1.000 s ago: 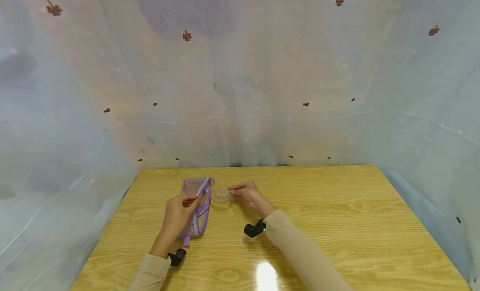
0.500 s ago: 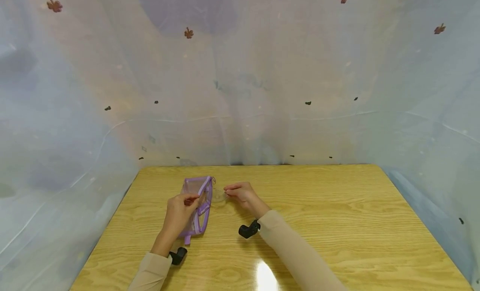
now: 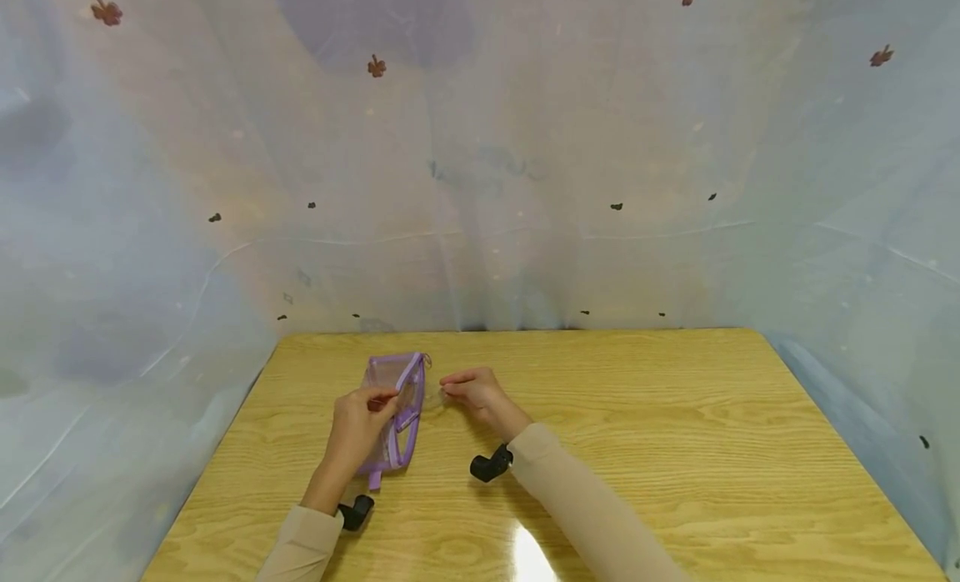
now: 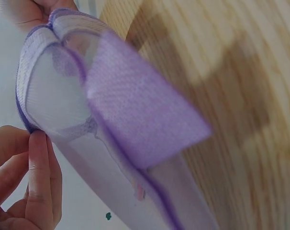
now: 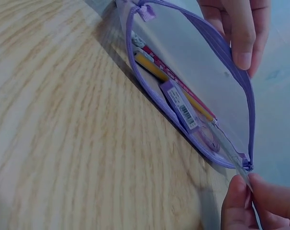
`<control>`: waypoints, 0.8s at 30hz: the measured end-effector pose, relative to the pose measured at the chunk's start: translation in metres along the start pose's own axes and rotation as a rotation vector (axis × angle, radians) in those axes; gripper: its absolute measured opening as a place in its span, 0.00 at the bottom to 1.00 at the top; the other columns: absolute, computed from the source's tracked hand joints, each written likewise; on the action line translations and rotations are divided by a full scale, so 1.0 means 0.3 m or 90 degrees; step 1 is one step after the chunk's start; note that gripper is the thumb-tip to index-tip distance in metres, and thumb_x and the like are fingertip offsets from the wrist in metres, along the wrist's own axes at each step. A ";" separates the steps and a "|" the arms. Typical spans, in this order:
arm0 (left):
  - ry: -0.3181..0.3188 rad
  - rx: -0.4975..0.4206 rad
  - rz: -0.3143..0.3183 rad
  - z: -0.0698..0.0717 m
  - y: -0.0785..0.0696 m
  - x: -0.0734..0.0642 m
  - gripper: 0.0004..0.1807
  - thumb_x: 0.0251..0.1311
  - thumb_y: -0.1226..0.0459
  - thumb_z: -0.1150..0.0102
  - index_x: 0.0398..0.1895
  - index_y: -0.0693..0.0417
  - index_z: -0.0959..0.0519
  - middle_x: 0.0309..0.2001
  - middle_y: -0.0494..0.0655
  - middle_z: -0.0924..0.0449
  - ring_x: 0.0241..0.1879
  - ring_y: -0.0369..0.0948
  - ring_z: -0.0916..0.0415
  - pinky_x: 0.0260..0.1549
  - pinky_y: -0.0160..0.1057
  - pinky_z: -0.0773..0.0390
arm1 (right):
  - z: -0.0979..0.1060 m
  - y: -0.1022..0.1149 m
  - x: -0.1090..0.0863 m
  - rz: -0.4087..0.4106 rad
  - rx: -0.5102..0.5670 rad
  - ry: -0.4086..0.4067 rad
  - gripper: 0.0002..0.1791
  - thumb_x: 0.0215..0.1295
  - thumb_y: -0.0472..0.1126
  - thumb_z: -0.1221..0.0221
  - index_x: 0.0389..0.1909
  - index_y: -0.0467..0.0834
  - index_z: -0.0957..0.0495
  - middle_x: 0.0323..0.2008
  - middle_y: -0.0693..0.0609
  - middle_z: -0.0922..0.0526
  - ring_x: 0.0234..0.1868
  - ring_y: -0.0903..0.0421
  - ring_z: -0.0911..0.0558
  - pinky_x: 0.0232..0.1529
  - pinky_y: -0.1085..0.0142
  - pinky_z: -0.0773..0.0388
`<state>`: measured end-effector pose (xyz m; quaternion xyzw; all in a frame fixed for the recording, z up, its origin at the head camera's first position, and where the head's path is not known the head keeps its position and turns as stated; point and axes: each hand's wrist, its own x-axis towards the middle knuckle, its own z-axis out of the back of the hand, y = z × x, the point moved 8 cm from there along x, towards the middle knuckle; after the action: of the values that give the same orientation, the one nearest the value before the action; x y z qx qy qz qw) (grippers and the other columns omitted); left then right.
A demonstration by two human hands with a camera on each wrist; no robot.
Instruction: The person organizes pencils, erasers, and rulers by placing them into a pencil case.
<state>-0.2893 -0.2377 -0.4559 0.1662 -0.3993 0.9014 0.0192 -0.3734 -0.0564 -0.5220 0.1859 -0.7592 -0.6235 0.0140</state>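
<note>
A purple mesh pencil case (image 3: 386, 372) lies unzipped at the left of the table. My left hand (image 3: 356, 419) pinches the edge of its opening between thumb and fingers, holding the mouth apart. To the right of the case, my right hand (image 3: 480, 396) pinches a thin clear plastic piece, apparently a protractor (image 5: 226, 143). In the right wrist view its far end reaches into the case's opening. Inside lie a red pencil (image 5: 157, 60), a yellow pencil (image 5: 152, 67) and an eraser in a purple sleeve (image 5: 182, 105) with a barcode. My right fingers cover part of the protractor.
The wood-grain table (image 3: 637, 432) extends to the right of both hands. Behind it hangs a pale patterned curtain (image 3: 525, 148). A black wrist camera (image 3: 491, 464) sits below my right hand, another (image 3: 356, 512) below the left.
My right hand has moved left toward the pencil case, carrying the clear protractor to the opening. The left hand keeps its pinch on the case's edge.
</note>
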 end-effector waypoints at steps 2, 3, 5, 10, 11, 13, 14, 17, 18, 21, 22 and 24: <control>-0.001 0.000 0.000 0.000 -0.001 -0.001 0.06 0.60 0.71 0.32 0.40 0.64 0.13 0.32 0.52 0.14 0.32 0.46 0.17 0.29 0.37 0.18 | -0.006 -0.005 0.001 0.003 0.002 0.003 0.11 0.63 0.18 0.43 0.46 0.16 0.23 0.45 0.28 0.18 0.35 0.54 0.16 0.42 0.64 0.16; -0.002 0.000 -0.001 0.001 -0.001 -0.001 0.06 0.60 0.71 0.32 0.40 0.64 0.13 0.32 0.52 0.14 0.32 0.46 0.17 0.29 0.37 0.18 | -0.008 -0.007 0.002 0.004 0.004 0.003 0.11 0.63 0.18 0.43 0.46 0.16 0.23 0.45 0.29 0.17 0.35 0.54 0.16 0.42 0.64 0.16; -0.003 0.001 0.000 0.001 -0.001 -0.001 0.06 0.60 0.71 0.32 0.40 0.64 0.13 0.32 0.52 0.14 0.31 0.46 0.17 0.28 0.36 0.18 | -0.011 -0.009 0.001 0.006 0.009 0.003 0.11 0.63 0.19 0.43 0.46 0.16 0.23 0.44 0.30 0.17 0.36 0.53 0.16 0.42 0.63 0.16; -0.006 0.001 -0.001 0.001 -0.001 0.001 0.06 0.60 0.71 0.33 0.39 0.64 0.13 0.32 0.52 0.14 0.31 0.46 0.17 0.28 0.36 0.18 | -0.017 -0.008 -0.003 0.007 0.014 0.006 0.11 0.63 0.20 0.42 0.46 0.17 0.22 0.44 0.31 0.17 0.39 0.50 0.15 0.44 0.62 0.16; -0.006 0.002 -0.001 0.001 -0.001 0.001 0.06 0.60 0.71 0.33 0.39 0.64 0.13 0.32 0.52 0.14 0.31 0.46 0.17 0.28 0.36 0.18 | -0.018 -0.008 -0.004 0.006 0.015 0.008 0.12 0.63 0.20 0.42 0.46 0.17 0.22 0.44 0.31 0.17 0.39 0.50 0.15 0.45 0.61 0.16; -0.006 0.002 -0.002 0.001 -0.001 0.001 0.06 0.60 0.71 0.33 0.39 0.64 0.13 0.32 0.52 0.14 0.31 0.46 0.17 0.27 0.36 0.18 | -0.019 -0.009 -0.006 0.003 0.020 0.009 0.12 0.64 0.20 0.41 0.46 0.18 0.22 0.43 0.32 0.16 0.39 0.51 0.15 0.45 0.61 0.16; -0.006 0.003 -0.002 0.001 -0.002 0.001 0.06 0.60 0.71 0.33 0.39 0.64 0.13 0.32 0.52 0.14 0.31 0.46 0.17 0.27 0.36 0.18 | -0.019 -0.008 -0.006 0.003 0.022 0.010 0.12 0.64 0.20 0.41 0.46 0.18 0.22 0.42 0.33 0.16 0.38 0.52 0.15 0.46 0.60 0.16; -0.008 0.004 -0.005 0.001 -0.003 0.001 0.06 0.60 0.71 0.32 0.39 0.64 0.13 0.32 0.52 0.14 0.31 0.46 0.17 0.27 0.36 0.18 | -0.018 -0.010 -0.007 0.002 0.026 0.012 0.11 0.63 0.21 0.40 0.46 0.18 0.22 0.37 0.37 0.14 0.34 0.54 0.15 0.45 0.60 0.16; -0.008 0.004 -0.005 0.001 -0.003 0.001 0.06 0.60 0.72 0.32 0.39 0.64 0.13 0.32 0.52 0.14 0.31 0.46 0.17 0.27 0.36 0.18 | -0.018 -0.010 -0.007 0.001 0.028 0.012 0.11 0.63 0.20 0.40 0.46 0.19 0.22 0.36 0.39 0.14 0.33 0.55 0.15 0.45 0.59 0.16; -0.008 0.005 -0.004 0.001 -0.002 0.002 0.06 0.60 0.71 0.33 0.39 0.64 0.13 0.31 0.52 0.14 0.31 0.46 0.17 0.27 0.35 0.18 | -0.015 -0.011 -0.007 -0.001 0.033 0.012 0.11 0.62 0.20 0.40 0.45 0.19 0.21 0.32 0.43 0.14 0.31 0.55 0.15 0.44 0.58 0.16; -0.008 0.005 -0.003 0.001 -0.001 0.002 0.06 0.60 0.71 0.33 0.39 0.64 0.13 0.31 0.52 0.14 0.31 0.46 0.17 0.27 0.35 0.18 | -0.014 -0.011 -0.007 -0.003 0.037 0.011 0.11 0.62 0.20 0.40 0.45 0.19 0.21 0.31 0.44 0.15 0.31 0.56 0.15 0.44 0.58 0.16; -0.006 0.005 -0.002 0.000 0.000 0.002 0.06 0.60 0.71 0.33 0.39 0.63 0.13 0.31 0.51 0.14 0.31 0.46 0.17 0.27 0.35 0.18 | -0.011 -0.013 -0.005 -0.007 0.040 0.009 0.11 0.62 0.20 0.40 0.44 0.19 0.21 0.30 0.45 0.15 0.30 0.56 0.15 0.43 0.59 0.15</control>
<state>-0.2900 -0.2376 -0.4557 0.1714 -0.3959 0.9020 0.0178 -0.3701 -0.0598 -0.5247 0.1947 -0.7775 -0.5979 0.0097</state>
